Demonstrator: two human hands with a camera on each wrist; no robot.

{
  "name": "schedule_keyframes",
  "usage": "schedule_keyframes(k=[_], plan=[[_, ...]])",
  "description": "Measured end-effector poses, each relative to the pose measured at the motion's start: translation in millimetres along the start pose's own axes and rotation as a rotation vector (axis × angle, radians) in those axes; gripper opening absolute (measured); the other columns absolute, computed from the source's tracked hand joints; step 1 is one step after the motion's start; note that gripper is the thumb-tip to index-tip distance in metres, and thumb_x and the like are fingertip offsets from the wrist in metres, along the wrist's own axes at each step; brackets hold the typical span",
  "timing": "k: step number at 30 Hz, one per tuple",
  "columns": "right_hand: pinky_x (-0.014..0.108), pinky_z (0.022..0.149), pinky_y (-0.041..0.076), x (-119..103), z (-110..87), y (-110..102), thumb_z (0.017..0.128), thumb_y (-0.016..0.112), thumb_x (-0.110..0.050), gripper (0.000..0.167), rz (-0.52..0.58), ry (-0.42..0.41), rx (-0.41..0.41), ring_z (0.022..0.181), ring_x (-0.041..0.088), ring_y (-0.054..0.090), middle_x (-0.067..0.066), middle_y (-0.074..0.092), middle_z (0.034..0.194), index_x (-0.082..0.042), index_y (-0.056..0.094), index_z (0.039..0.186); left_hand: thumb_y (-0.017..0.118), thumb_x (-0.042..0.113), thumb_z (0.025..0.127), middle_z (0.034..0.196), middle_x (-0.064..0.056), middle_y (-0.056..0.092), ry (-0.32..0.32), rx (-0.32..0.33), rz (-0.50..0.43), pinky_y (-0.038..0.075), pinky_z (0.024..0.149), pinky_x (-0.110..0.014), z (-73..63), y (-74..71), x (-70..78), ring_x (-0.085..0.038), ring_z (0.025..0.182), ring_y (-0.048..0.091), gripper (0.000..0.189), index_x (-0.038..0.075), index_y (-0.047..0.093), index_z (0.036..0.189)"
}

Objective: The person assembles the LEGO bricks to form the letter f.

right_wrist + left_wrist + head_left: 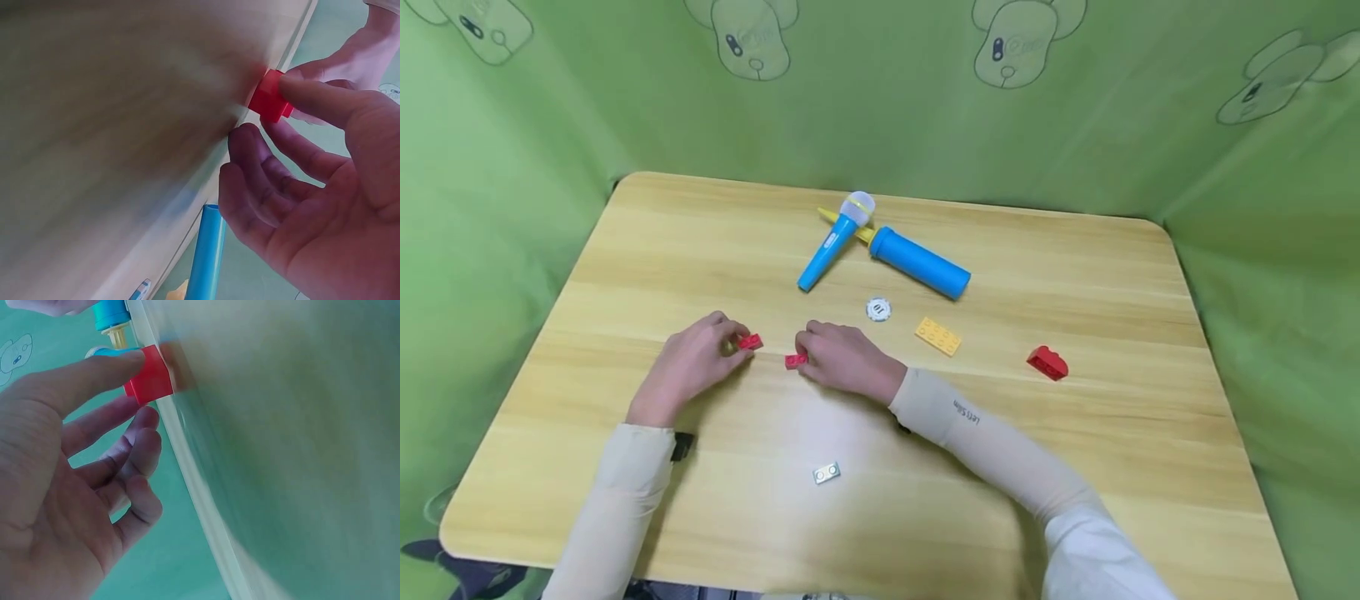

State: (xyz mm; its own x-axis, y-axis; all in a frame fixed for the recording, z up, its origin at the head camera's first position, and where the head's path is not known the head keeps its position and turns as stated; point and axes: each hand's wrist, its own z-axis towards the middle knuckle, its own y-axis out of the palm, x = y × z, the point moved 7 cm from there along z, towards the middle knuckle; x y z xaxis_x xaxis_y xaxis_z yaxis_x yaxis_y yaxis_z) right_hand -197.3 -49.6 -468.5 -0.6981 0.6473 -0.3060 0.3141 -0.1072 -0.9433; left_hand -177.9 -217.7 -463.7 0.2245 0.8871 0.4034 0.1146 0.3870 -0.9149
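Note:
Between thumb and index finger, my left hand [694, 360] pinches a small red toy brick [750, 342] at the table's left middle. The left wrist view shows the thumb laid on that red brick [149, 376], the other fingers loosely bent below. My right hand [844, 358] pinches a second small red toy brick [793, 362], studs up in the head view. In the right wrist view, thumb and index finger grip this red brick [270, 97], its far side partly hidden. A short gap separates the two bricks, both close over the wooden table [737, 500].
Behind the hands lie a toy microphone [829, 252] and a blue cylinder [921, 262] with a yellow tip, crossing. A white chip [878, 309] marked 10 and a yellow brick [937, 336] are nearer. A curved red brick [1048, 363] lies right, a pale grey brick [827, 473] in front.

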Motion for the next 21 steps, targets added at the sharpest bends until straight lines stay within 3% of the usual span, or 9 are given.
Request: schedule_keyframes(k=[6,10,17,21], plan=[[0.023,0.061,0.046,0.5,-8.9,-7.2,0.095,0.068,-0.028,0.019,0.012,0.008,0.009,0.075,0.013,0.053,-0.001,0.057,0.093,-0.012,0.069,0.106,0.076,0.019,0.09,0.095,-0.007,0.063,0.023,0.015,0.003,0.053,0.07,-0.039,1.6,0.1,6.2,-0.021,0.077,0.057,0.024,0.003,0.073,0.107],[0.023,0.064,0.047,2.7,-25.6,-24.5,0.096,0.068,-0.027,0.02,0.048,0.024,0.049,0.077,0.013,0.054,-0.001,0.06,0.094,-0.011,0.07,0.106,0.076,0.02,0.09,0.098,-0.008,0.064,0.064,0.056,-0.001,0.055,0.071,-0.039,3.7,-4.2,19.9,-0.021,0.08,0.059,0.024,0.003,0.073,0.106],[0.022,0.068,0.049,16.6,-64.0,-48.4,0.095,0.069,-0.025,0.018,0.046,0.081,0.093,0.079,0.012,0.055,-0.001,0.063,0.095,-0.011,0.071,0.105,0.079,0.012,0.086,0.1,-0.009,0.064,0.2,0.12,-0.009,0.057,0.071,-0.038,9.8,-14.9,68.2,-0.024,0.084,0.063,0.024,0.002,0.072,0.106],[0.022,0.063,0.048,27.2,-90.3,-48.1,0.095,0.07,-0.026,0.017,0.066,0.116,0.1,0.073,0.011,0.054,-0.002,0.062,0.089,-0.01,0.07,0.101,0.08,0.011,0.085,0.1,-0.009,0.067,0.301,0.117,-0.007,0.057,0.069,-0.035,11.8,-6.4,102.5,-0.022,0.082,0.065,0.026,0.001,0.071,0.107]])
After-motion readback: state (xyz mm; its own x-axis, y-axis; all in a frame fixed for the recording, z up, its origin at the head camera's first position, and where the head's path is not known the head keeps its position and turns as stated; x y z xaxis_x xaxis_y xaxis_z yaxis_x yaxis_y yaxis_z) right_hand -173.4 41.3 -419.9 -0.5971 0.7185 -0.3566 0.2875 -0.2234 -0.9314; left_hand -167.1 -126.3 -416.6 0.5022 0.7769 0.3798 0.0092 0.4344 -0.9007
